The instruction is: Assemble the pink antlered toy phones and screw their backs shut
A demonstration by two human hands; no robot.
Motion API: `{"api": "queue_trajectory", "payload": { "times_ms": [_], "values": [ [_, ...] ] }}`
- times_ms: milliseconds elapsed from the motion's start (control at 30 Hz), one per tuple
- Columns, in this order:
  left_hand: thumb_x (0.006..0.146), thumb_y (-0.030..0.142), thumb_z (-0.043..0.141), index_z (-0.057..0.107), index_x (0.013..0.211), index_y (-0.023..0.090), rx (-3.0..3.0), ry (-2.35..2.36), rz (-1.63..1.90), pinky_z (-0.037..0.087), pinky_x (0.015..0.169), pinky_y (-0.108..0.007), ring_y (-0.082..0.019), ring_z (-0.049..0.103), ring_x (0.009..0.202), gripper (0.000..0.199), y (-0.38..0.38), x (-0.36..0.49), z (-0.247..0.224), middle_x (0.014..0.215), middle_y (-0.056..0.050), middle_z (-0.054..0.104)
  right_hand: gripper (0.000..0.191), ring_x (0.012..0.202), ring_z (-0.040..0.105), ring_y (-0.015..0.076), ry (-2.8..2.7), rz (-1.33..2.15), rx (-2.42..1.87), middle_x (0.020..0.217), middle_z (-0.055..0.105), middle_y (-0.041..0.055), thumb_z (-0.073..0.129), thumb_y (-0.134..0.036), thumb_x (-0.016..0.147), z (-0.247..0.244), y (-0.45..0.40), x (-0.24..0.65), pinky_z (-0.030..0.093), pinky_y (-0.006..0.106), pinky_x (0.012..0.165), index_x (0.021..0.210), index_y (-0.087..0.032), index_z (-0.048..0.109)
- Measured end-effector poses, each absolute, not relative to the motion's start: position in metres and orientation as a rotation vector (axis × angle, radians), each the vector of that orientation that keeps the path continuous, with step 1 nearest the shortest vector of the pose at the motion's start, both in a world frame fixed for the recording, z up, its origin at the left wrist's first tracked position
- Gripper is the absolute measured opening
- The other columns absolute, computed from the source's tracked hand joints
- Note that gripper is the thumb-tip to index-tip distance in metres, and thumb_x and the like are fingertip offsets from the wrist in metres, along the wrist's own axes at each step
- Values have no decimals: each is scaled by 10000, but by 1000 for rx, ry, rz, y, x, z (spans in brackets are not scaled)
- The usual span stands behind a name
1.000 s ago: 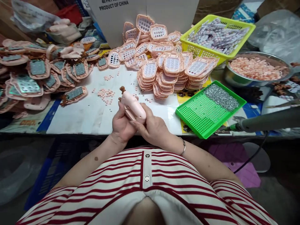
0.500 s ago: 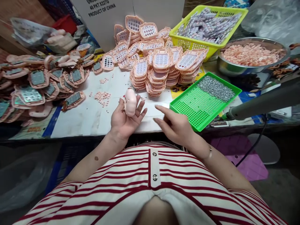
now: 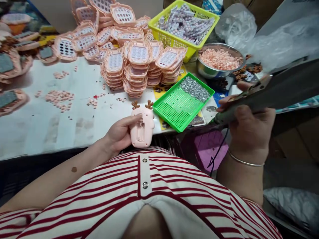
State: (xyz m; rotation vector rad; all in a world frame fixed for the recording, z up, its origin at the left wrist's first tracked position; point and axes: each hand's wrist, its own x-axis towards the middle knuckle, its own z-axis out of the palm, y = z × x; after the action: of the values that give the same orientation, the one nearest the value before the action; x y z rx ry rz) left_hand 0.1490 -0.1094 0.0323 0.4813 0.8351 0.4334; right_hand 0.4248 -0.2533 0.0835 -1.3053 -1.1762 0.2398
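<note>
A pink toy phone (image 3: pixel 143 132) with brown antlers is held in my left hand (image 3: pixel 121 134), thumb across its back. The back faces up and shows an uncovered battery compartment and screw holes. My right hand (image 3: pixel 253 127) is wrapped round a grey electric screwdriver (image 3: pixel 269 88), whose tip points left towards the green tray. Between the two hands lies the green perforated tray (image 3: pixel 171 111), with a heap of small silver screws (image 3: pixel 195 89) at its far end.
Stacked pink phone front shells (image 3: pixel 136 53) stand behind the tray. A yellow basket (image 3: pixel 190 49) holds printed pieces; a metal bowl (image 3: pixel 208 71) holds small pink parts. Loose pink buttons (image 3: pixel 59 99) lie on the table's left. Shells with circuit boards (image 3: pixel 10 66) sit far left. A cable hangs at right.
My right hand has moved right and taken hold of the electric screwdriver. My left hand has turned the toy phone so its back faces up. The view has shifted right.
</note>
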Motion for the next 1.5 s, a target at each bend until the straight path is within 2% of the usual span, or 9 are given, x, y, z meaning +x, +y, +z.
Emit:
{"api": "queue_trajectory", "payload": {
  "times_ms": [67, 167, 300, 400, 567, 733, 967, 1200, 1500],
  "values": [
    [793, 111, 682, 725, 985, 103, 484, 835, 367, 609, 679, -296, -198, 721, 700, 197, -113, 152, 25, 808, -81, 762, 443, 636, 673, 152, -1154, 351, -1227, 763, 703, 29, 826, -454, 736, 84, -248, 423, 527, 290, 573, 1137, -299, 722],
    [783, 124, 723, 721, 1042, 116, 510, 772, 351, 606, 703, -296, -189, 714, 730, 259, -114, 155, 19, 867, -77, 763, 386, 521, 588, 120, -1100, 434, -1122, 637, 608, -7, 811, -514, 737, 89, -235, 410, 470, 276, 488, 1018, -258, 745],
    [777, 164, 765, 723, 1071, 134, 528, 722, 331, 610, 734, -298, -195, 721, 782, 299, -113, 158, 18, 921, -78, 767, 389, 482, 498, 129, -1003, 190, -1195, 569, 469, -52, 741, -594, 771, 89, -216, 387, 451, 298, 495, 1001, -285, 690],
    [742, 144, 790, 741, 1012, 106, 503, 745, 245, 613, 720, -290, -196, 721, 744, 277, -111, 160, 16, 881, -96, 770, 393, 559, 530, 140, -1026, 30, -1218, 678, 487, -39, 731, -590, 779, 72, -203, 383, 511, 319, 598, 1040, -319, 616],
    [722, 145, 810, 752, 1018, 106, 480, 736, 228, 619, 722, -290, -200, 724, 749, 305, -108, 162, 13, 889, -97, 776, 420, 465, 463, 127, -1089, 43, -1155, 715, 477, -38, 647, -629, 827, 38, -189, 398, 433, 315, 456, 1074, -309, 533],
    [740, 186, 815, 758, 1010, 122, 490, 755, 193, 613, 728, -282, -198, 725, 741, 284, -105, 162, 9, 878, -97, 779, 319, 462, 489, 143, -1060, 96, -1130, 707, 499, -28, 668, -576, 834, 32, -184, 403, 422, 342, 456, 954, -307, 544],
    [732, 205, 825, 758, 1007, 138, 489, 751, 171, 610, 712, -283, -202, 727, 735, 291, -103, 161, 6, 878, -99, 781, 510, 431, 442, 88, -941, 112, -1163, 823, 571, -32, 739, -688, 688, 27, -176, 404, 400, 295, 387, 904, -304, 484],
    [697, 111, 808, 762, 976, 150, 508, 763, 137, 622, 681, -284, -209, 732, 742, 285, -103, 162, 10, 890, -91, 786, 446, 483, 501, 107, -1117, 134, -1249, 710, 514, -53, 611, -721, 793, 22, -181, 409, 438, 297, 464, 987, -324, 552],
    [714, 107, 784, 744, 1019, 150, 564, 757, 173, 611, 714, -291, -204, 727, 763, 311, -105, 160, 9, 908, -85, 779, 459, 476, 515, 106, -1093, 173, -1253, 738, 568, -26, 687, -680, 757, 24, -183, 409, 455, 307, 479, 956, -280, 581]
  ]
}}
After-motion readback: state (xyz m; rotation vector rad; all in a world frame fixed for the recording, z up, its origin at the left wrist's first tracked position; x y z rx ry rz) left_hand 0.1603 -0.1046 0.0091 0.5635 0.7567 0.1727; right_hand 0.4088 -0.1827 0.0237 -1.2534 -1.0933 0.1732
